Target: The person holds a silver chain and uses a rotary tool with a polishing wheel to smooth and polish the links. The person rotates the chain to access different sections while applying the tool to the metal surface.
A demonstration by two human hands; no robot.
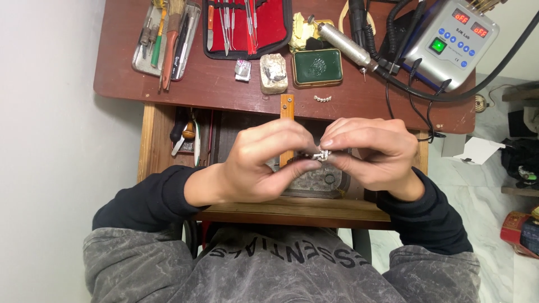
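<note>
My left hand (264, 165) and my right hand (370, 154) meet over the open drawer below the table. Between the fingertips of both hands sits a small whitish piece (321, 155), like a tiny row of teeth. Both thumbs and forefingers pinch it. Its exact shape is partly hidden by my fingers. A similar small whitish row (322, 99) lies on the brown tabletop (224, 84) just beyond my hands.
On the table stand a metal tray of tools (165, 36), a red-lined case of instruments (247, 25), a green tin (317, 67), a plaster block (273, 73), a metal handpiece (343, 42) and a grey control unit with cables (449, 42). A wooden strip (287, 109) juts over the drawer.
</note>
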